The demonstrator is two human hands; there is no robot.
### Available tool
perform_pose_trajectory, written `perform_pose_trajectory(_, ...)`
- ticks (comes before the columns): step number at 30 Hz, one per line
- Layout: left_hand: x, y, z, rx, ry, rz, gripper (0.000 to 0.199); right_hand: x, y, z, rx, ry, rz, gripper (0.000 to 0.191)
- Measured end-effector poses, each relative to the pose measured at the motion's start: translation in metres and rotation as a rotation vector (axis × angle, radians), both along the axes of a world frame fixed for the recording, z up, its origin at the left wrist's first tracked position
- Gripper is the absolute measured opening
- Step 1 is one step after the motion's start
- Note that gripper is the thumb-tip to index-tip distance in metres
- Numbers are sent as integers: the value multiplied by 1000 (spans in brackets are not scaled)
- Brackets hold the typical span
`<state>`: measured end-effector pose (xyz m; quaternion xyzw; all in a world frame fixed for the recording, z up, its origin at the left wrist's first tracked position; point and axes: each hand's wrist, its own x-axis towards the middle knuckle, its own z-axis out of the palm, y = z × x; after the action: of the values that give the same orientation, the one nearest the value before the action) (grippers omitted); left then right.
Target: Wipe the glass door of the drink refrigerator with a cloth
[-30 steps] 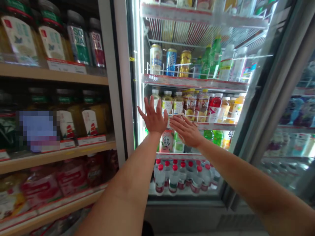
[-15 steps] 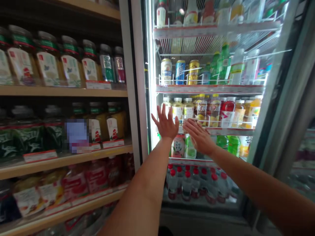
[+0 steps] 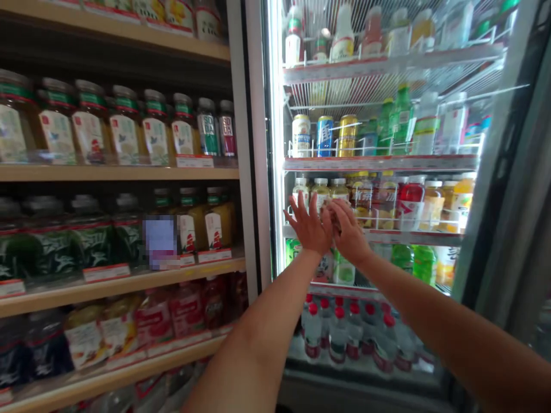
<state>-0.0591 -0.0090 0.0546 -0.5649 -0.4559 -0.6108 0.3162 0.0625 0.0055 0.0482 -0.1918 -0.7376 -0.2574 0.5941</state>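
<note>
Both my arms reach forward in front of a lit drinks fridge (image 3: 381, 164). My left hand (image 3: 312, 226) is open with its fingers spread, holding nothing. Close beside it, my right hand (image 3: 349, 232) has its fingers stretched forward and tilted to the left. The two hands meet or overlap near the thumbs; whether they touch is unclear. Behind them stand pale-yellow drink bottles (image 3: 321, 186) and brown tea bottles (image 3: 361, 198) on a middle shelf, partly hidden by my fingers. Below my hands are a green-and-white bottle (image 3: 344, 269) and several red-capped water bottles (image 3: 338, 332).
Drink cans (image 3: 325, 136) and green bottles (image 3: 402, 115) fill a higher fridge shelf. On the left, a wooden shelf unit (image 3: 107, 172) carries rows of juice bottles (image 3: 124, 135) with price tags. A metal frame post (image 3: 257, 143) separates it from the fridge.
My hands have come closer together, the left one shifting right towards the right one. The camera view has turned slightly left and up, so the shelves appear further right and lower.
</note>
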Motion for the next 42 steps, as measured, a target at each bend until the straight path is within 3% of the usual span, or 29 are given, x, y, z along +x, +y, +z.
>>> perform_pose_trajectory(4, 3, -7, -9, -7, 232, -130, 47, -1, -1, 7, 21, -44, -2, 76)
perform_pose_trajectory(7, -6, -6, -8, 35, 329, -136, 39, 26, -8, 14, 114, -290, -96, 81)
perform_pose_trajectory(10, -13, -4, -1, 80, 384, -139, 30, 66, -12, 15, 164, -450, -276, 81)
perform_pose_trajectory(14, -10, -6, 7, 128, 506, -170, 22, 120, -2, 2, 151, -251, -517, 77)
perform_pose_trajectory(18, -3, -4, 3, 156, 627, -185, 13, 151, 16, -24, 200, -190, -628, 72)
perform_pose_trajectory(21, 4, -2, -17, 141, 775, -173, 14, 154, 22, -37, 191, -151, -655, 72)
perform_pose_trajectory(24, 16, -3, -51, 76, 895, -155, 21, 152, 22, -40, 171, -137, -659, 73)
perform_pose_trajectory(26, 26, -5, -74, 15, 859, -121, 34, 151, 21, -40, 175, -129, -658, 73)
perform_pose_trajectory(28, 33, -4, -86, -13, 787, -82, 53, 151, 20, -39, 169, -127, -662, 73)
perform_pose_trajectory(30, 37, 1, -82, 21, 715, -55, 62, 151, 19, -38, 134, -127, -670, 72)
perform_pose_trajectory(34, 42, 17, -34, 106, 532, -27, 67, 152, 19, -36, 87, -135, -695, 70)
perform_pose_trajectory(36, 45, 21, -17, 119, 451, -23, 68, 152, 20, -35, 85, -138, -699, 68)
perform_pose_trajectory(38, 50, 21, -21, 129, 460, -50, 70, 153, 21, -35, 85, -136, -695, 66)
perform_pose_trajectory(42, 63, 15, -66, 50, 765, -87, 73, 156, 22, -37, 109, -124, -665, 65)
